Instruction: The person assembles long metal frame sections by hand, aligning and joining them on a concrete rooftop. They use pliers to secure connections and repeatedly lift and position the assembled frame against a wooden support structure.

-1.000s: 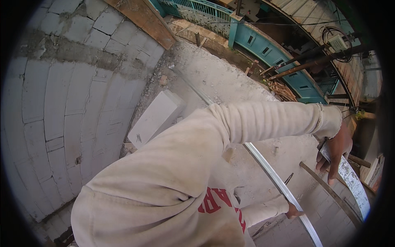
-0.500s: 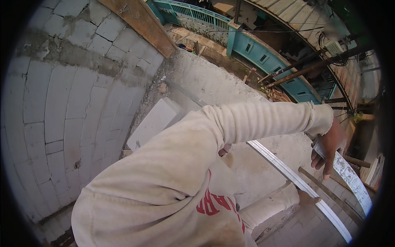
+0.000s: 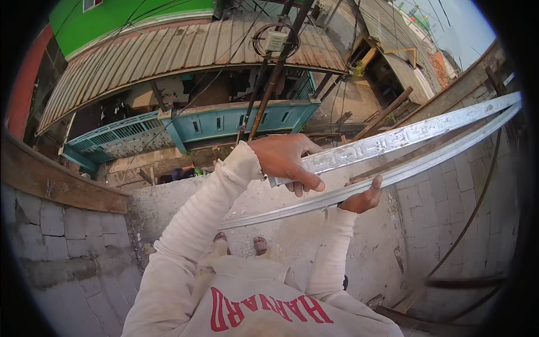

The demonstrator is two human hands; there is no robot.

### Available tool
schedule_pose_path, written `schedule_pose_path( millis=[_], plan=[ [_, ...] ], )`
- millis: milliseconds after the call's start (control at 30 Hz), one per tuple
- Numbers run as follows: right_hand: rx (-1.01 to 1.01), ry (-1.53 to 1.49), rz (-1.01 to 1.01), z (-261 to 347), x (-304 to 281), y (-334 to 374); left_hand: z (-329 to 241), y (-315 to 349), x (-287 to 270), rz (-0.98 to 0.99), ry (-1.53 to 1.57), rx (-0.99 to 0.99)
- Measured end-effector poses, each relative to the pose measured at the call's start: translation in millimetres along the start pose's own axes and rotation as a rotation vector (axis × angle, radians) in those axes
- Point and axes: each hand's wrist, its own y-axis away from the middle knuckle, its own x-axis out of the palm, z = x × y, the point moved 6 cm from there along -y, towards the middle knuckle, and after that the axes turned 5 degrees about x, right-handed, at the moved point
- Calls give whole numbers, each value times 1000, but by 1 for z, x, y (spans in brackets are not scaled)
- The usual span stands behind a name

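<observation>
Two long silver metal channels stretch to the right across my view. My left hand (image 3: 287, 160) grips the near end of the upper channel (image 3: 398, 133), with the thumb along its front and some fingertips below. Lower and further right, my right hand (image 3: 362, 199) is at the lower channel (image 3: 281, 209), thumb raised at its edge and its other fingers mostly hidden. The two channels draw close together at their far right ends. Below the left hand, the lower channel's near end lies beside my feet.
I stand on a rough concrete surface (image 3: 185, 210) high above a lane. A brown wooden board (image 3: 62, 177) edges the left, above a grey block wall (image 3: 59, 238). Another block wall (image 3: 466, 208) rises at right. Beyond are poles with coiled cables (image 3: 276, 42) and a teal gate (image 3: 219, 121).
My view has swung to the right, so the white block on the floor is out of sight. Both hands now appear nearer the middle, still at the channels.
</observation>
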Motion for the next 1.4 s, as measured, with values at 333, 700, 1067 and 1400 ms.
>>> schedule_pose_path(
  millis=[333,700,1067,1400],
  plan=[
    [104,-245,83,-8,-21,38,-45,25,-2,-109,9,37],
    [125,-216,78,28,-29,73,-62,62,-12,-107,-22,103],
    [48,-242,90,81,2,90,-66,65,5,-22,-25,103],
    [37,-307,80,83,30,87,-58,64,4,9,-33,171]
  ],
)
